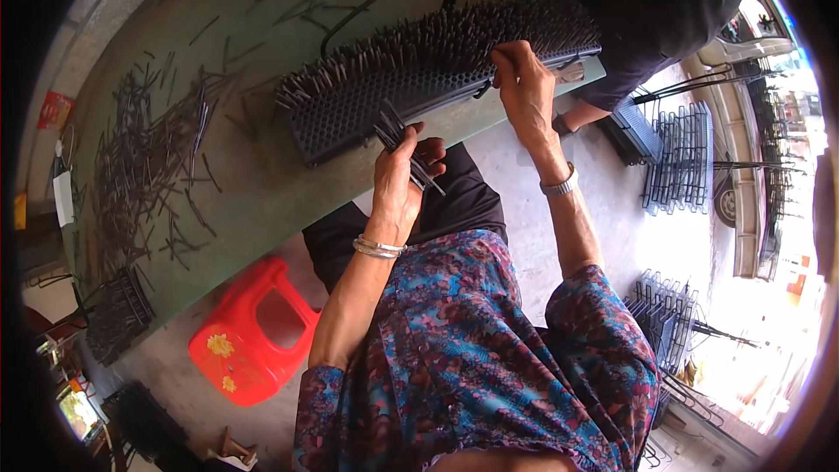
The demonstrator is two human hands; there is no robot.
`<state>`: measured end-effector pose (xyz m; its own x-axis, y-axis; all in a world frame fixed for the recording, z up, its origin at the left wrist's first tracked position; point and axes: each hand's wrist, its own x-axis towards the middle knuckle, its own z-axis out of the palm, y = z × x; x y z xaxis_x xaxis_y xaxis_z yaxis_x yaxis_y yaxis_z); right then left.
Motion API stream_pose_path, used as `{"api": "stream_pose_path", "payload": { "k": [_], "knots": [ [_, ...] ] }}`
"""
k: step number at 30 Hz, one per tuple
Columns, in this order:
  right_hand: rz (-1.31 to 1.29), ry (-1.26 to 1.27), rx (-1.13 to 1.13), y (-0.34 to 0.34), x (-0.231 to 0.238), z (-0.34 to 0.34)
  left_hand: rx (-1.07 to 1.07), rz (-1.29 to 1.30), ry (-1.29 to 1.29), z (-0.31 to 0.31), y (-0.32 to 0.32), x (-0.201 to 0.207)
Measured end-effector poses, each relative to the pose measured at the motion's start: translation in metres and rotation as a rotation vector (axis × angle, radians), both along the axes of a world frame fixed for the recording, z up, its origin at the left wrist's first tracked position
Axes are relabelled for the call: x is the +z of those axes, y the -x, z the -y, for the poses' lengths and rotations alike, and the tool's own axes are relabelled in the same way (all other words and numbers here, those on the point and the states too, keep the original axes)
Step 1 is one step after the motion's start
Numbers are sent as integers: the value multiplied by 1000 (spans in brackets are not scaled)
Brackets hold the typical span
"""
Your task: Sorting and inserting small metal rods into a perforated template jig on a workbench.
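Observation:
A long black perforated tray (341, 118) lies on the greenish table (253, 218) along its near edge. Thin dark sticks (419, 44) stand upright and crowded in its far rows, while many near holes at its left show bare. My left hand (402, 170) is closed around a loose bundle of the same sticks (393, 129), just in front of the tray. Over the tray's near right part, my right hand (526, 87) is pinched together; whatever its fingertips hold is hidden.
Loose sticks (144, 153) lie scattered over the table's left side. A red plastic stool (218, 341) stands below the near edge. Another person in dark clothes (655, 9) is close at the far right. Wire-frame racks (686, 157) stand on the floor to the right.

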<state>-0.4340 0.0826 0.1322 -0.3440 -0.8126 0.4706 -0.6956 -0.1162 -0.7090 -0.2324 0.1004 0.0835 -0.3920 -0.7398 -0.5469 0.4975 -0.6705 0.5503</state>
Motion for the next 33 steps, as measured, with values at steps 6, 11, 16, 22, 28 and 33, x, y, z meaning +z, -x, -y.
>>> {"api": "stream_pose_path", "payload": {
  "k": [6, 11, 16, 22, 28, 33],
  "knots": [
    [-35, -12, 5, 4, 2, 4, -11, -34, -49, 0, -1, -1],
    [-45, -37, 2, 3, 4, 5, -11, -89, -39, 0, -2, -11],
    [-63, -63, 19, 9, 2, 6, -52, -131, -35, -2, -3, -6],
    [-327, -4, 37, 9, -6, 12, -54, -142, 25, -4, -6, 1],
    [-380, -18, 27, 2, -7, 20, -73, -173, -21, -2, -5, 5],
    [-408, -38, 47, 6, 3, 20, -35, -203, -30, 3, -3, 16]
  ]
}}
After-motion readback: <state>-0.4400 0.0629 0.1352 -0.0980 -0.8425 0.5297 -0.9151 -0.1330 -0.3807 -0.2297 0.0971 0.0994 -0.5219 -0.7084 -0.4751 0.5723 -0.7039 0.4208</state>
